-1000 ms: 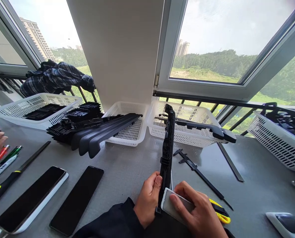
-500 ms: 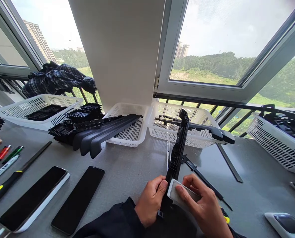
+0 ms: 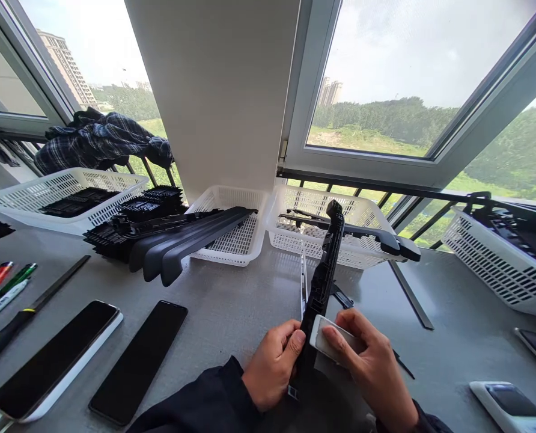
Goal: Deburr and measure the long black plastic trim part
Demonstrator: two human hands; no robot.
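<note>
My left hand [image 3: 273, 364] is closed round the lower end of a long black plastic part [image 3: 324, 270], which stands tilted, its top leaning right toward the white baskets. Against the part's right side my right hand [image 3: 376, 373] presses a small white block [image 3: 328, 343], gripped between thumb and fingers. Both hands are low in the middle, over the grey table [image 3: 232, 307]. Dark sleeves cover both wrists.
Several white mesh baskets [image 3: 232, 240] with black parts line the window edge. Black strips [image 3: 182, 243] jut from one. Two phones [image 3: 51, 358] and pens [image 3: 2, 288] lie left. A black calliper [image 3: 367, 325] and a metal ruler [image 3: 410, 294] lie right. Another device [image 3: 509, 406] sits bottom right.
The black part's top has swung from upright to leaning right. The white block has slid up the part. The other person's hand at the left edge has nearly left the view.
</note>
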